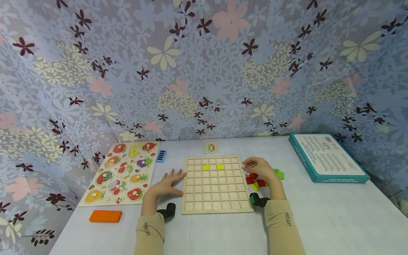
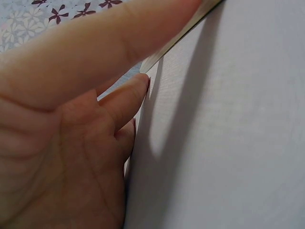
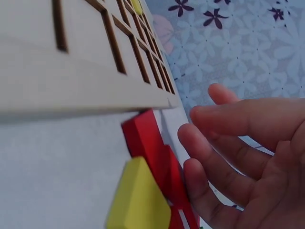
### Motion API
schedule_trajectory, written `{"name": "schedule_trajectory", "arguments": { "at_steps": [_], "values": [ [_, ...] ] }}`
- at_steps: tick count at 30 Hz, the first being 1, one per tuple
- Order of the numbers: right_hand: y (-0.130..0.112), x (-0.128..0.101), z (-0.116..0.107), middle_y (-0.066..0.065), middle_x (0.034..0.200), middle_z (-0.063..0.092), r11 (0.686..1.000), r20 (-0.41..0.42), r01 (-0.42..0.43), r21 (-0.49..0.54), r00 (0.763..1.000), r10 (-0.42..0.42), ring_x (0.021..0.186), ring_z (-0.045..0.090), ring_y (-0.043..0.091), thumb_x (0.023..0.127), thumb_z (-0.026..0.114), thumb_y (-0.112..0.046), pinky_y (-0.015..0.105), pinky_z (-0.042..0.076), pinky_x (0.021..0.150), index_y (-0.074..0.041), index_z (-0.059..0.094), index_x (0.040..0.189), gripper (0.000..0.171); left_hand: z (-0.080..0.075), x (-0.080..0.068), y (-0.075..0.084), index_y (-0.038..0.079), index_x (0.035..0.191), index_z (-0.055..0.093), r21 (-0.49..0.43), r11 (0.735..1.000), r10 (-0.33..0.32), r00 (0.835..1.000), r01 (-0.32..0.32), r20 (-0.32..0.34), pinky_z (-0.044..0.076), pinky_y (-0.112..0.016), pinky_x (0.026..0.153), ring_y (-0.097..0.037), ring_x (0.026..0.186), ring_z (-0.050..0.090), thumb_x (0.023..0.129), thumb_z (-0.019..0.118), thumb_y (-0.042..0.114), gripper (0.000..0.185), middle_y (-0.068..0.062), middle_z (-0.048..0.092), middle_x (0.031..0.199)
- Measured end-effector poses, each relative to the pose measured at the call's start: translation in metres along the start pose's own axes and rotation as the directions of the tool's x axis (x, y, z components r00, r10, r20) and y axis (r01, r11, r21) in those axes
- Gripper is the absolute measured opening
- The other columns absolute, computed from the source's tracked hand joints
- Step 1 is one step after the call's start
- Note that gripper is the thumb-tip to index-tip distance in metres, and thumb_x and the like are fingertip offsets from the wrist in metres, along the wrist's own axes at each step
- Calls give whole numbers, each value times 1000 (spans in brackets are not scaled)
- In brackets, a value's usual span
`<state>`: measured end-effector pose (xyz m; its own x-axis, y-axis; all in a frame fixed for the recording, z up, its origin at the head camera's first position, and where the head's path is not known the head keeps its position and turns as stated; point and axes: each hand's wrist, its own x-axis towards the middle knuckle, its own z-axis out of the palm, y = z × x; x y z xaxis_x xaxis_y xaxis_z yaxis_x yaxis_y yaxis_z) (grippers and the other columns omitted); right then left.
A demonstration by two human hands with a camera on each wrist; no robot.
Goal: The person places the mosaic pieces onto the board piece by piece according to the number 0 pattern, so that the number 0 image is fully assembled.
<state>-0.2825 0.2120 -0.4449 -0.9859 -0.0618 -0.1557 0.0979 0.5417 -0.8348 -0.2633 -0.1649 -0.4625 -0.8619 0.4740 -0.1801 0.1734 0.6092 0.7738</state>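
A wooden grid board (image 1: 216, 205) lies flat on the table, with two yellow pieces (image 1: 206, 167) in separate cells of an upper row. Spread along its left edge is my left hand (image 1: 163, 187), fingertips and thumb right at the frame. My right hand (image 1: 262, 169) hovers by the board's upper right edge, fingers loosely bent, with nothing visible between them in the right wrist view. Below that hand lie several red blocks (image 3: 147, 133) and a yellow block (image 3: 136, 195), close against the board. Green blocks (image 1: 280, 175) show beyond the wrist, partly hidden by it.
A small pattern card (image 1: 211, 147) lies behind the board. To the left are a fruit puzzle board (image 1: 127, 177), a small blue item (image 1: 161, 156) and an orange block (image 1: 105, 216). A teal box (image 1: 329, 157) lies at the right. Floral fabric (image 1: 204, 71) hangs behind the table.
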Motion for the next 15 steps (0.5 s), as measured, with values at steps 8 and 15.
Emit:
{"name": "schedule_trajectory", "arguments": {
  "at_steps": [8,15],
  "values": [
    [-1,-4,-4,20,114,56,997,52,-70,34,996,68,95,53,27,73,49,16,28,51,64,2,57,114,45,1,0,1,11,142,38,5,1000,-1,1000,1,-11,-9,-49,113,-33,141,-7,69,78,18,83,-11,16,153],
    [-1,-8,-5,19,116,56,997,63,-51,-51,997,54,97,52,29,64,45,22,28,51,66,-2,61,110,53,0,0,1,11,142,37,3,1000,-2,1000,2,-10,-9,-49,113,-33,141,-7,70,78,18,83,-11,16,153]
  ]
}}
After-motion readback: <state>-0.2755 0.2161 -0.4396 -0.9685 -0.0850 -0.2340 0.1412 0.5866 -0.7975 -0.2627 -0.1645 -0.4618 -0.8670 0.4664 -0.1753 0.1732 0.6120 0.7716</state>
